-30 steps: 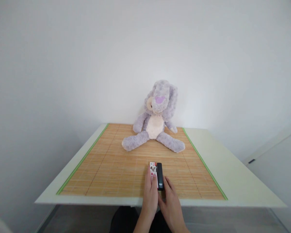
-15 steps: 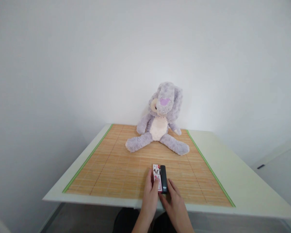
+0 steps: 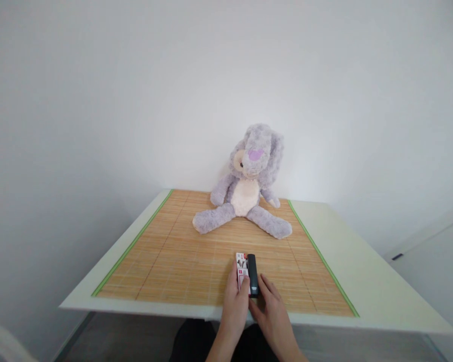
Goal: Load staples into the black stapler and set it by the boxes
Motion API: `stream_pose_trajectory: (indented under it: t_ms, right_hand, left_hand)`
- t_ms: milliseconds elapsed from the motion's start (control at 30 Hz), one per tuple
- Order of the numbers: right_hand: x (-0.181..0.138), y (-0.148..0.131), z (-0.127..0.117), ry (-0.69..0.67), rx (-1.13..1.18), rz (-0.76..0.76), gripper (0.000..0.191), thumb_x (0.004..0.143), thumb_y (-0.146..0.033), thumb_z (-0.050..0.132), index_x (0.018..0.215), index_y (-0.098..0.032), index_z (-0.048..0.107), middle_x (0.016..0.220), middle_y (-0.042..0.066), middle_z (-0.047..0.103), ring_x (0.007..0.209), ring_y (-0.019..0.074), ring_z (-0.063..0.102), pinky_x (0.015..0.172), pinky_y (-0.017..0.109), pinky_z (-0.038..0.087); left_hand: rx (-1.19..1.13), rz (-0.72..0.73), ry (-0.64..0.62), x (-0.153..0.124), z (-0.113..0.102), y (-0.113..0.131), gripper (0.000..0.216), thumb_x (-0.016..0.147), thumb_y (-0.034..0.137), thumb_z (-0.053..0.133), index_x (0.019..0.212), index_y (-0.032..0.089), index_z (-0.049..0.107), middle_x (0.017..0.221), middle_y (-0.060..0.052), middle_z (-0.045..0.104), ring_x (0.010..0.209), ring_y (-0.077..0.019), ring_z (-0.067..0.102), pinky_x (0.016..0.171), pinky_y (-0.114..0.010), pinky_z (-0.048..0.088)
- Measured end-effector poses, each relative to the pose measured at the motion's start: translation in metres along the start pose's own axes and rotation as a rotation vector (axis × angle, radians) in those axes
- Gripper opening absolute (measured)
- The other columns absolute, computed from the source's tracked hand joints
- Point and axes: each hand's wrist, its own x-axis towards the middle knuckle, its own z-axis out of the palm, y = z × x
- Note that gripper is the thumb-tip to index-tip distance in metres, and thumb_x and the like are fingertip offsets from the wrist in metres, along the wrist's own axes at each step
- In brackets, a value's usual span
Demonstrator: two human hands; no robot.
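Observation:
Near the table's front edge, a dark stapler (image 3: 252, 276) lies lengthwise on the bamboo mat (image 3: 181, 266). Along its left side are small white-and-pink boxes, the far one (image 3: 241, 260) printed with a dark picture and the near one (image 3: 242, 274) partly under my thumb. My left hand (image 3: 234, 304) is closed round the near box, thumb on top and fingers along its left side. To the right of the stapler rests my right hand (image 3: 271, 306), thumb at the stapler's near end and fingers apart beside it. Whether its fingertips touch the stapler I cannot tell.
A grey-lilac plush rabbit (image 3: 245, 198) sits at the back of the mat against the white wall (image 3: 136, 100), legs spread towards me. The white table (image 3: 362, 261) extends right past the mat's green border. A pale curved thing (image 3: 3, 342) shows at bottom left.
The whole view has shifted slightly, so everything sits a little higher and further left. The hands, boxes and stapler keep nearly the same arrangement. The pale curved thing at bottom left shows more.

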Motion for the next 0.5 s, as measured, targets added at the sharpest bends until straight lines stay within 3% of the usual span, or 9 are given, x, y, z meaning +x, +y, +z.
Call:
stream_pose_trajectory:
  t_ms: [167,367,500]
  right_hand:
    - [0.0,0.02,-0.012,0.004,-0.156,-0.063,0.065,0.091,-0.038,0.061,0.152,-0.018,0.05,0.163,0.017,0.04,0.153,0.0327,0.035,0.125,0.059,0.028]
    - [-0.005,0.052,-0.042,-0.045,-0.333,-0.051,0.06,0.093,-0.034,0.055,0.151,-0.023,0.05,0.165,0.012,0.036,0.159,0.0306,0.012,0.126,0.067,0.007]
    - [-0.008,0.083,-0.063,-0.058,-0.387,-0.005,0.062,0.092,-0.034,0.051,0.152,-0.02,0.047,0.168,0.015,0.027,0.159,0.0302,0.013,0.125,0.067,0.007]
  left_hand:
    - [0.069,-0.009,-0.015,-0.005,0.018,-0.001,0.066,0.098,0.043,0.05,0.159,0.023,0.037,0.168,-0.005,0.033,0.156,-0.0242,0.027,0.13,-0.04,0.021]
    - [0.1,-0.026,-0.098,-0.013,0.062,-0.005,0.072,0.1,0.04,0.043,0.165,0.023,0.015,0.172,-0.003,0.022,0.159,-0.0215,0.019,0.131,-0.039,0.018]
    - [0.1,-0.018,-0.175,-0.018,0.094,-0.005,0.076,0.099,0.036,0.043,0.166,0.019,0.01,0.174,-0.004,0.012,0.16,-0.0192,0.01,0.131,-0.035,0.012]
